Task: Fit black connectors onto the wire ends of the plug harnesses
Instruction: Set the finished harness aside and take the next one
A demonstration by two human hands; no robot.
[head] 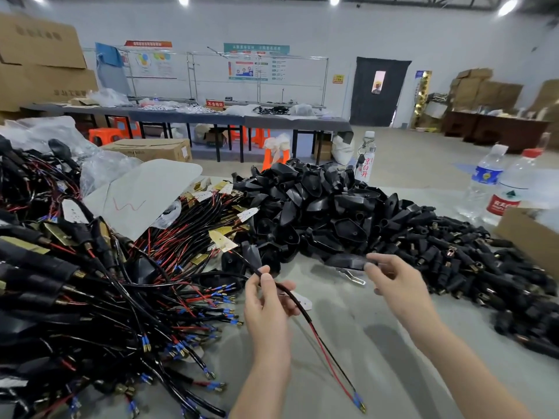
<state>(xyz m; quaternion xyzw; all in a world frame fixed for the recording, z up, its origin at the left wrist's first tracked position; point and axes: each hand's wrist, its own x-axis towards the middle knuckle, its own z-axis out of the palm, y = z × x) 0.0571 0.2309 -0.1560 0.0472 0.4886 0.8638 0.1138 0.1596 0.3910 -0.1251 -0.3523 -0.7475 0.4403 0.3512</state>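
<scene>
- Low at the middle of the table [348,343], my left hand [266,313] had its thumb and fingers curled round the black cable of one plug harness [298,302], pinching it just above the spot where the sheath ended.
- Below that grip the harness split into a red wire and a black one. The wire ends [360,402], in blue sleeves, hung toward the near edge, not yet fitted with a connector.
- Above my hand the cable ran up toward a brass-coloured plug plate [222,240] at the edge of the heap.
- My right hand [393,285] was near the left one but apart from it, and it pinched a black connector [348,261] at its fingertips. The piece was blurred, so I could not tell its exact shape.
- Just behind both hands lay a pile of black shells [317,207], and to its right a spread of smaller black connectors [453,255] with brass ends.
- On my left, a tangle of other harnesses [90,297] covered the table.
- Farther right stood water bottles [484,182], beside a cardboard box [532,234].
</scene>
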